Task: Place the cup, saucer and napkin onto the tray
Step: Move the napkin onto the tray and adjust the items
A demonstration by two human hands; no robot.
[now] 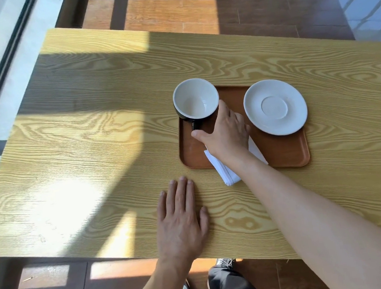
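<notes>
The cup [195, 99] sits on the tray's [284, 151] far left corner, and it seems to overhang the rim there, so a careless release or a nudge from the withdrawing fingers could tip it off onto the table [107, 133]. The napkin [224, 172] is another risk: it lies across the tray's near edge, part on the tray and part hanging over onto the table, directly under the wrist, so a dragged forearm could pull it off. The saucer [275, 106] rests on the tray's far right side, near its edge, apart from the cup.

The right hand [226, 133] reaches over the tray's middle, palm down, thumb stretched toward the cup's dark handle and fingers curved at the cup's right wall. Whether it actually clasps the cup or is only touching it, I cannot tell. The left hand [182, 221] lies flat and spread on the table, just beside the tray's near left corner, holding nothing.
</notes>
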